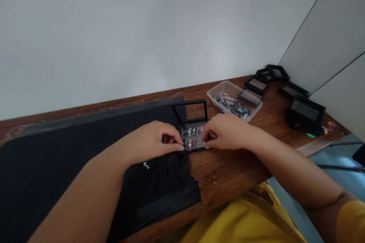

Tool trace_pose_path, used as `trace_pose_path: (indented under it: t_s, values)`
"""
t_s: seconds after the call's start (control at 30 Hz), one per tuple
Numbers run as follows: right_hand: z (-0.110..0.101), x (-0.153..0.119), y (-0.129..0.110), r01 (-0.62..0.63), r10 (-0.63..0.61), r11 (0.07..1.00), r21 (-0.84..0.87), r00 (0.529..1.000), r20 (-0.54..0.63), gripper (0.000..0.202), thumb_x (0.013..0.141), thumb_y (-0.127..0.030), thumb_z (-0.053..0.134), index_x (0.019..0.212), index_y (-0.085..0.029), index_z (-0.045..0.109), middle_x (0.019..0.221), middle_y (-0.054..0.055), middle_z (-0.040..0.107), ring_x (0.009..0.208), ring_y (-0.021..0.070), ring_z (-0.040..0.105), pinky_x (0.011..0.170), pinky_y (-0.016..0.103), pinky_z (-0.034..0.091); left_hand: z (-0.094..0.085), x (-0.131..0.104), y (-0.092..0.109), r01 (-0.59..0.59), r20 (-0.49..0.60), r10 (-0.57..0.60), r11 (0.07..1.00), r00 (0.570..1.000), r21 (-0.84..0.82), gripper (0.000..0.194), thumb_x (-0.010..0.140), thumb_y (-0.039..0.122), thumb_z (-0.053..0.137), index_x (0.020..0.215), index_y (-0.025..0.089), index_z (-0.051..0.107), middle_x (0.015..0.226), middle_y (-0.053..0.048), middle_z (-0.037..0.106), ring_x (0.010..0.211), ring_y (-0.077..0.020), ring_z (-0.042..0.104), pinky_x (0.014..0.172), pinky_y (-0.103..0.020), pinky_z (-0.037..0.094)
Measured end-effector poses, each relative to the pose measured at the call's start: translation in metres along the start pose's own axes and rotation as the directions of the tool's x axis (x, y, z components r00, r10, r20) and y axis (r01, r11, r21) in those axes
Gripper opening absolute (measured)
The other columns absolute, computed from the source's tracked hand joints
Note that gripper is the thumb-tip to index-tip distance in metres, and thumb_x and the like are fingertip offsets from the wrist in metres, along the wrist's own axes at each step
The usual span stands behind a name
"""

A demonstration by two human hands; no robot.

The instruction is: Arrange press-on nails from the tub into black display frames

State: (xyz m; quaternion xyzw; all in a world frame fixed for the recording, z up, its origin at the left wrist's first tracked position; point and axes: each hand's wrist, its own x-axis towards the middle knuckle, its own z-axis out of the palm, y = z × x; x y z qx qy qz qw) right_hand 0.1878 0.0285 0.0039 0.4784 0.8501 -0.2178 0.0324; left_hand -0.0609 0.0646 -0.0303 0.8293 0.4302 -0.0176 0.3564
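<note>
A small black case [186, 149] lies on the table with its windowed lid [196, 102] raised at the back. Several decorated press-on nails [190, 144] sit in two rows on its grey base, some green, some pinkish with small ornaments. My left hand [164, 138] grips the case's left edge, thumb at the front corner. At the right side of the case, my right hand [224, 132] has thumb and fingers bent close together over the base. Whatever is between those fingertips, perhaps a nail, is too small and covered to make out.
A clear plastic tub [212, 95] behind my right hand holds many loose nails. Several black windowed cases [306, 110] lie to the right and back right. Black cloth [71, 152] covers the left of the wooden table [228, 171], a white scrap [146, 165] on it. A wall stands behind.
</note>
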Motion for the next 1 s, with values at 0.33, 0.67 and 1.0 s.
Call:
trace_pose_path:
  t_s: [0.33,0.67,1.0]
  values:
    - [0.005,0.0,-0.005,-0.002,0.002,1.0,0.027,1.0,-0.017,0.012,0.086,-0.035,0.081,0.093,-0.025,0.082,0.081,0.0,0.076,0.076,0.0171,0.064,0.062,0.029,0.031,0.001,-0.001,0.0,0.024,0.001,-0.024,1.0,1.0,-0.006,0.03,0.078,0.051,0.071,0.082,0.024,0.083,0.073,-0.003,0.071,0.067,-0.0178,0.059,0.064,-0.03,0.04]
    - [0.014,-0.001,-0.011,0.003,-0.004,0.999,-0.035,1.0,-0.029,0.024,0.091,-0.046,0.075,0.096,-0.022,0.073,0.09,0.004,0.077,0.086,0.0219,0.068,0.064,0.03,0.031,-0.001,-0.001,0.001,0.023,0.006,-0.023,1.0,1.0,0.008,0.029,0.079,0.05,0.071,0.081,0.023,0.082,0.072,-0.002,0.07,0.066,-0.017,0.058,0.063,-0.029,0.04]
    - [0.01,-0.001,-0.01,-0.007,0.007,0.999,-0.05,1.0,-0.003,0.021,0.096,-0.042,0.067,0.094,-0.021,0.073,0.089,0.005,0.077,0.083,0.0216,0.068,0.063,0.031,0.028,-0.001,-0.002,0.003,0.036,-0.001,-0.036,0.998,0.999,0.057,0.027,0.079,0.048,0.069,0.081,0.025,0.083,0.078,-0.005,0.074,0.072,-0.0197,0.064,0.067,-0.03,0.043]
